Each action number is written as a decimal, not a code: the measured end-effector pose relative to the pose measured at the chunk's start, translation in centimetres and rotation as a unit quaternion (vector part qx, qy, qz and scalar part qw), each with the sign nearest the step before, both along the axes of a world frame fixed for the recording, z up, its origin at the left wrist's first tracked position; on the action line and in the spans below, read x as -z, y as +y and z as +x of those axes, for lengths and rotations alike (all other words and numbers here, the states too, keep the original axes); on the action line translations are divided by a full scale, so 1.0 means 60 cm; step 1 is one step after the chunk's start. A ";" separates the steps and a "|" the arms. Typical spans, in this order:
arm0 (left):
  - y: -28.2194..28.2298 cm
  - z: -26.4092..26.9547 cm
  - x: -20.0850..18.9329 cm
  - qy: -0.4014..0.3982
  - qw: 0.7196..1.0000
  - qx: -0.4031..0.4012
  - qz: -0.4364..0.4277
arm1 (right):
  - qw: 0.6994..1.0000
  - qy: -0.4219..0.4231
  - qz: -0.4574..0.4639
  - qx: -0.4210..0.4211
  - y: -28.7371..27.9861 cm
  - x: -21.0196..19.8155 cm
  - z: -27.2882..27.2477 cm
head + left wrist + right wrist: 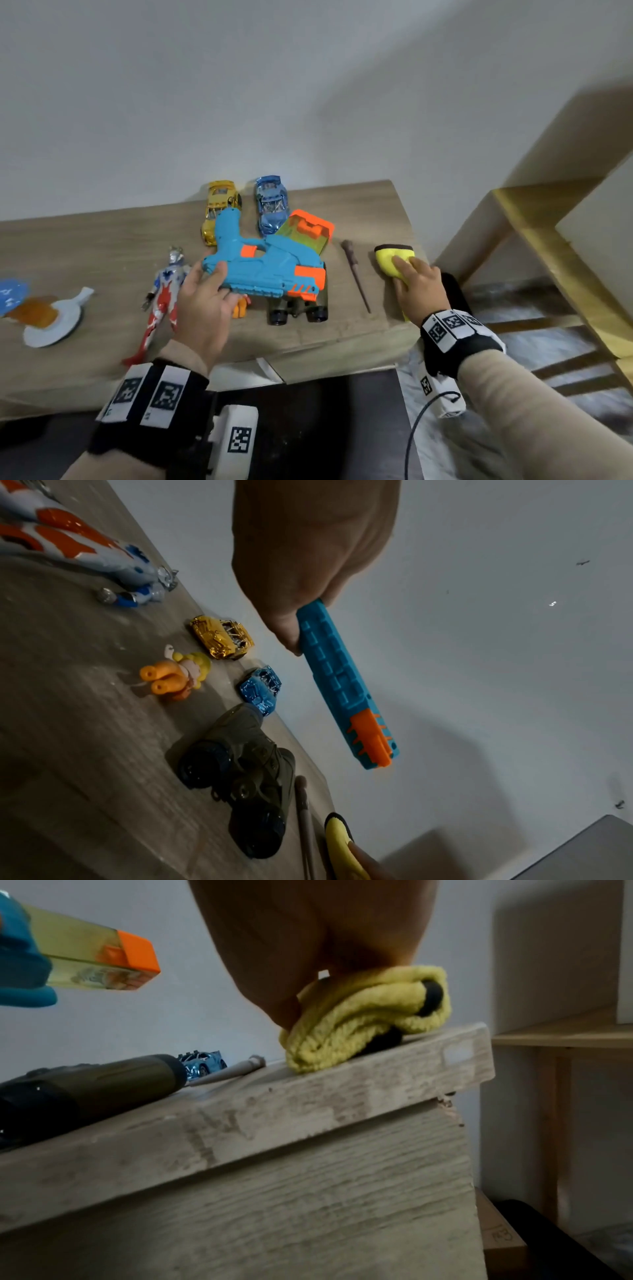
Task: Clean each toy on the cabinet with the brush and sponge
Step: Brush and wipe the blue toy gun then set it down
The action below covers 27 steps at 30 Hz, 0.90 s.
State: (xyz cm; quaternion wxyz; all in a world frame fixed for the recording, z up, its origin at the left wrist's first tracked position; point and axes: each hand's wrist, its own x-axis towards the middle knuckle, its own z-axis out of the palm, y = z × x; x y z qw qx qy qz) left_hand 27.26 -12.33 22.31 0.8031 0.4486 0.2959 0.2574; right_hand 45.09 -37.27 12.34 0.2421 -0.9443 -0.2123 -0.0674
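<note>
My left hand [209,291] grips the rear end of a blue and orange toy gun [267,267] and holds it lifted over the wooden cabinet top [85,246]; the left wrist view shows the gun [342,685] in the air. At the cabinet's right edge my right hand [414,284] pinches a yellow sponge [390,260], squeezed into a fold [363,1015] against the top. A thin brown brush [356,274] lies between the gun and the sponge.
On the cabinet lie a yellow car [219,209], a blue car [270,204], a red and silver hero figure [164,294], a small orange figure [174,674] and a dark green vehicle [298,308]. A white paddle [54,322] lies far left. A wooden frame [548,233] stands right.
</note>
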 end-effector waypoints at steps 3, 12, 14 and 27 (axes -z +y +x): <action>-0.001 -0.004 -0.006 -0.006 1.000 -0.005 0.005 | 1.000 0.003 -0.016 -0.022 0.002 -0.005 0.004; 0.006 -0.009 -0.041 -0.051 0.998 -0.014 -0.024 | 0.977 -0.103 0.084 -0.166 0.057 -0.117 -0.022; 0.012 -0.012 -0.048 -0.053 0.998 -0.022 -0.027 | 0.960 -0.122 0.108 -0.226 0.078 -0.146 -0.038; 0.143 -0.077 -0.113 -0.045 0.997 -0.028 -0.062 | 0.898 -0.156 0.112 -0.395 0.240 -0.251 -0.152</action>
